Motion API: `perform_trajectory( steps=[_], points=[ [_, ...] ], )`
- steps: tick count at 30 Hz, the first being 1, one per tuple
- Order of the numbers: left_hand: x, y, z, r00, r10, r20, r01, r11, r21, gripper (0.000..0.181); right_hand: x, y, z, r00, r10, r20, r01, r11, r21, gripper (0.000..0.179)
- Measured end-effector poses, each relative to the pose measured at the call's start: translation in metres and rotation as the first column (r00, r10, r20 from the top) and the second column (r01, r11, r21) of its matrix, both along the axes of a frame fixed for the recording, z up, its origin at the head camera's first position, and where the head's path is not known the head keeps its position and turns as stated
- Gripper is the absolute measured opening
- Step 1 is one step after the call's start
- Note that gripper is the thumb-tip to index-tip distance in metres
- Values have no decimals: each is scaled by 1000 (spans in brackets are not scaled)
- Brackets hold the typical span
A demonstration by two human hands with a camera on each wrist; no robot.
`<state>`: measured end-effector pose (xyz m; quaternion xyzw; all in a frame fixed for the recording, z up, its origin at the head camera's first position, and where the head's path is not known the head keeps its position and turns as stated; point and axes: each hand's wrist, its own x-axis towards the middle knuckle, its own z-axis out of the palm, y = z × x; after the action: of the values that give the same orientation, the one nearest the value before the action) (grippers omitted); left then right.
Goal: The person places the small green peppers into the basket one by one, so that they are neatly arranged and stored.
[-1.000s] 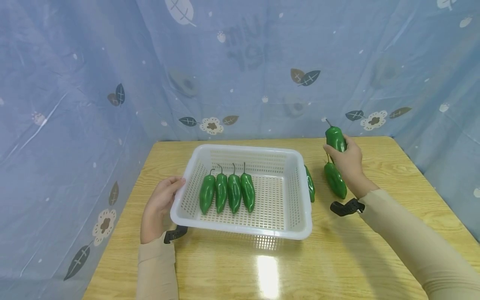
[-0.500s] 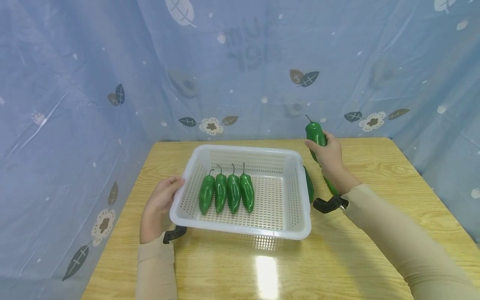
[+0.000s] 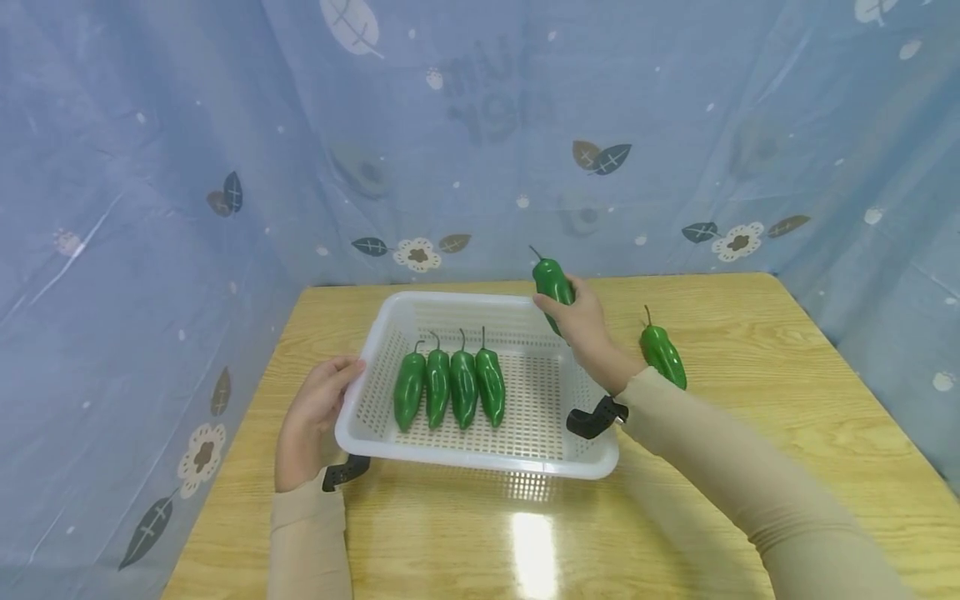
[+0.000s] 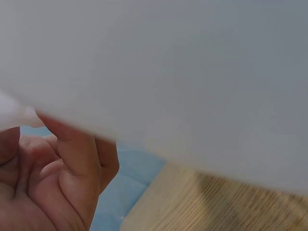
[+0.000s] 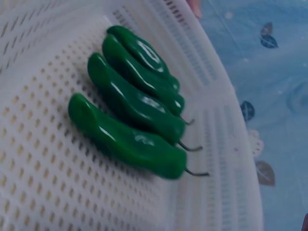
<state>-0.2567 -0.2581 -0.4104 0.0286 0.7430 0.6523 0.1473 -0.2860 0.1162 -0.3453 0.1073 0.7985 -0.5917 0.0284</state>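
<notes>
A white plastic basket (image 3: 480, 458) with perforated walls holds several green chili peppers (image 5: 130, 144), laid side by side in its left half with stems toward the back. My left hand (image 3: 318, 404) grips the basket's left rim, thumb over the edge; in the left wrist view its curled fingers (image 4: 79, 154) show below the blurred basket wall. My right hand (image 3: 587, 329) holds another green chili pepper (image 3: 552, 282) over the back right part of the basket, stem pointing up and left. The pepper in that hand is outside the right wrist view.
One more green chili pepper (image 3: 663, 357) lies on the wooden table (image 3: 750, 358) to the right of the basket, partly behind the right sleeve (image 3: 720, 467). A blue patterned curtain (image 3: 480, 150) hangs along the back and sides of the table.
My right hand has carried its pepper leftward from the table's right side to above the basket. The pepper beside the basket's right wall is now hidden. My left hand keeps its hold on the rim.
</notes>
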Motion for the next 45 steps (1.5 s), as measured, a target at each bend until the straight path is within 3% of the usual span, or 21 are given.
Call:
perform_trajectory(
  steps=[11, 17, 38, 45],
  points=[
    [2, -3, 0, 1000, -2, -12, 2, 1000, -23, 50, 3, -28, -19, 996, 78, 45, -78, 997, 8, 69],
    [2, -5, -1, 1000, 7, -10, -7, 1000, -25, 50, 3, -38, -26, 993, 94, 67, -98, 993, 59, 70],
    [1, -2, 2, 1000, 6, -23, -6, 1000, -7, 50, 9, -39, -31, 984, 134, 116, -151, 977, 151, 71],
    [0, -2, -1, 1000, -4, -21, 4, 1000, 16, 49, 12, -38, -39, 974, 158, 160, -191, 958, 212, 69]
  ],
)
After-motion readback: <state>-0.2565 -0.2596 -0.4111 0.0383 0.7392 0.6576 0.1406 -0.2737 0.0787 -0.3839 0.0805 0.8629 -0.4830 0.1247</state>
